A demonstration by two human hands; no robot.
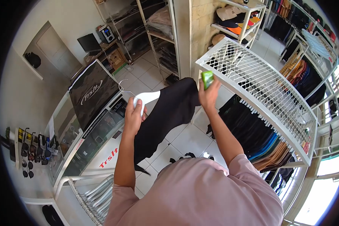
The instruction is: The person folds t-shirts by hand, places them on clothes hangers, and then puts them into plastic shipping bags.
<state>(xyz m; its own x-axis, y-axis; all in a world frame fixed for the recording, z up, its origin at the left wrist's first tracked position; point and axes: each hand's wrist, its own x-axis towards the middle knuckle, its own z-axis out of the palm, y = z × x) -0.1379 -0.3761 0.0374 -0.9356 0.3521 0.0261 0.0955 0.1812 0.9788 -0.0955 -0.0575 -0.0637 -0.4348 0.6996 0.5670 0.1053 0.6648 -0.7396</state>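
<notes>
My left hand (135, 115) grips a white hanger (148, 97) near its middle, below the metal hook. A black garment (167, 113) hangs from the hanger's right arm and drapes down beside my left forearm. In my right hand (209, 92) is a small green packet (207, 79), held upright near the corner of the white mesh rack. The fingers of that hand are partly blurred and lie against the garment's upper right edge.
A white mesh-topped rack (260, 71) with hanging clothes stands at the right. To the left is a glass counter (98, 139) with a black printed bag (93, 88). Sunglasses (32, 150) hang at far left. White hangers (100, 197) fill a lower rail. Shelves stand behind.
</notes>
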